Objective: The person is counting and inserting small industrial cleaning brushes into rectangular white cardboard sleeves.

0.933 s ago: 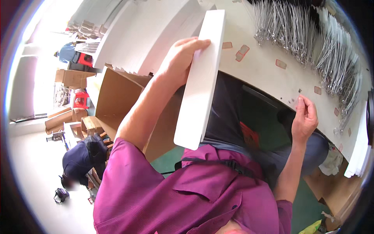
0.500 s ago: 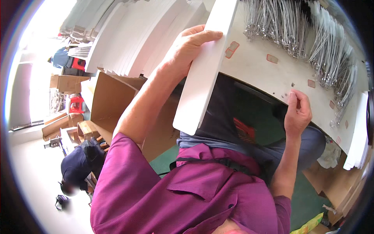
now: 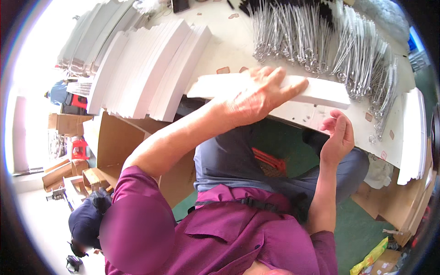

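My left hand (image 3: 259, 94) grips a long white panel (image 3: 323, 89) from above, fingers over its top and far side. The panel lies crosswise over the near edge of the white table. Close by its right end is my right hand (image 3: 338, 137), palm up, with thumb and fingers curled together. Whatever its fingertips may hold is too small to make out. Beyond the panel hang bunches of thin silver wire pieces with looped ends (image 3: 293, 41), spread along the far right of the table.
A row of similar white panels (image 3: 151, 68) stands on the table at left. More white panels (image 3: 412, 137) stand at the right edge. An open cardboard box (image 3: 114, 142) is below on the left. Another person in dark clothes (image 3: 89, 211) bends at far left. Reddish patches dot the tabletop.
My left hand has swung the panel from steeply upright to nearly crosswise, its end now close to my right hand. My right hand has shifted slightly left in the picture. The view has shifted.
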### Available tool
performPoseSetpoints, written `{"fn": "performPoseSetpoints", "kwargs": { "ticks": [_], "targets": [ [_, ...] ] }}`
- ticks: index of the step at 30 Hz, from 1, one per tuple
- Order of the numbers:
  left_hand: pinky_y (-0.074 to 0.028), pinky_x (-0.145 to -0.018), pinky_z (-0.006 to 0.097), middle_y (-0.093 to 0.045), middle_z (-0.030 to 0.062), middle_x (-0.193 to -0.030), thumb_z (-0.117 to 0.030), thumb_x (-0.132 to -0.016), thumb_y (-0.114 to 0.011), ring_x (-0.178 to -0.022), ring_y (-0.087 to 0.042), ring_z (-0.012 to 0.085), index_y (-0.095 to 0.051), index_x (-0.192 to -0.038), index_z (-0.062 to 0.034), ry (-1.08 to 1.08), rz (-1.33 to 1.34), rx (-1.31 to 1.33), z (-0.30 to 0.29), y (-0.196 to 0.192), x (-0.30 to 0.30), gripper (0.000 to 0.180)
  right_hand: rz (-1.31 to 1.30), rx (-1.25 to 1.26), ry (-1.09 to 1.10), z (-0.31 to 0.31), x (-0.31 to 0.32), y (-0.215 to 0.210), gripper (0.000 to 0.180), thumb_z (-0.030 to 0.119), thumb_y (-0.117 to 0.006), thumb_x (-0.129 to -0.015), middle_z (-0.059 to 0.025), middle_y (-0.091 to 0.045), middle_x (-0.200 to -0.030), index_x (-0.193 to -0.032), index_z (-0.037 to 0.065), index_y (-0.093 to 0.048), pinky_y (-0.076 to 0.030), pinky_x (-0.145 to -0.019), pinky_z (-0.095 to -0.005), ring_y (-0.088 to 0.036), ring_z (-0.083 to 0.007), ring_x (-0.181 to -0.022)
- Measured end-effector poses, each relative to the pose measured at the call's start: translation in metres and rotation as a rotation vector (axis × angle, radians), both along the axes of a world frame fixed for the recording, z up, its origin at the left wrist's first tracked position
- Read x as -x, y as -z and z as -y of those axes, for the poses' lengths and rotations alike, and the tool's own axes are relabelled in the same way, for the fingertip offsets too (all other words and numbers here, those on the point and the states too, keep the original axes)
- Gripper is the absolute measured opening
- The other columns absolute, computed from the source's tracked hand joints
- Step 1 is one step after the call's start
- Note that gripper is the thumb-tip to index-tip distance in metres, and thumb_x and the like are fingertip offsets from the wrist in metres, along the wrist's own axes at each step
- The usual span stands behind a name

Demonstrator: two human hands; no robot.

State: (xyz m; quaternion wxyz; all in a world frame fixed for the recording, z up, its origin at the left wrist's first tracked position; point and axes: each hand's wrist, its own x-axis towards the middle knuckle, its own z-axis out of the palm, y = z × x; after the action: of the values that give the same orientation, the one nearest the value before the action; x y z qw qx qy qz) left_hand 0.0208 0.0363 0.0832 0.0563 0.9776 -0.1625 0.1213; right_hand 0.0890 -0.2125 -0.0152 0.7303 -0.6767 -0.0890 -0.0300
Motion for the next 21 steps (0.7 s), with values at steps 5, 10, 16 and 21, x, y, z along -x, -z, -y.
{"fn": "performPoseSetpoints", "kwargs": {
  "ticks": [5, 10, 16, 21],
  "targets": [
    [-0.053, -0.088, 0.046, -0.059, 0.0183, -0.117, -0.019, -0.092, -0.062, -0.102, -0.063, 0.0335, -0.047, -0.151, -0.0153, 0.102, 0.088, -0.044, 0.005, 0.063, -0.017, 0.061, 0.13, 0.059, 0.165, 0.015, -0.004, -0.008, 0.028, 0.019, -0.054, -0.109, -0.0107, -0.07, -0.112, -0.12, -0.004, -0.066, -0.054, -0.078, -0.0303, -0.065, -0.0155, -0.092],
    [-0.052, -0.093, 0.046, -0.061, 0.0219, -0.124, -0.045, -0.087, -0.073, -0.108, -0.062, 0.0375, -0.054, -0.142, -0.0104, 0.116, 0.046, 0.101, 0.008, 0.071, -0.019, 0.068, 0.543, 0.588, 0.054, 0.011, -0.012, -0.019, 0.027, 0.011, -0.069, -0.096, -0.0185, -0.065, -0.122, -0.12, -0.002, -0.065, -0.049, -0.1, -0.0418, -0.063, -0.0334, -0.115],
    [-0.056, -0.086, 0.044, -0.071, 0.0211, -0.11, -0.028, -0.088, -0.076, -0.1, -0.071, 0.0342, -0.068, -0.119, -0.0033, -0.082, 0.218, 0.379, -0.024, 0.064, -0.033, 0.041, 0.536, 0.684, 0.0, 0.003, -0.013, -0.009, 0.028, 0.015, -0.075, -0.091, -0.018, -0.067, -0.119, -0.112, -0.002, -0.068, -0.049, -0.099, -0.0427, -0.063, -0.0355, -0.11],
    [-0.058, -0.075, 0.041, -0.073, 0.0183, -0.078, -0.02, -0.086, -0.072, -0.075, -0.074, 0.0333, -0.074, -0.098, -0.0015, -0.528, 0.177, 0.585, -0.076, 0.053, -0.084, 0.022, 0.45, 0.633, 0.004, 0.002, -0.012, -0.009, 0.025, 0.016, -0.073, -0.094, -0.0155, -0.067, -0.121, -0.112, -0.001, -0.069, -0.049, -0.102, -0.0407, -0.064, -0.0314, -0.114]
  ]
}}
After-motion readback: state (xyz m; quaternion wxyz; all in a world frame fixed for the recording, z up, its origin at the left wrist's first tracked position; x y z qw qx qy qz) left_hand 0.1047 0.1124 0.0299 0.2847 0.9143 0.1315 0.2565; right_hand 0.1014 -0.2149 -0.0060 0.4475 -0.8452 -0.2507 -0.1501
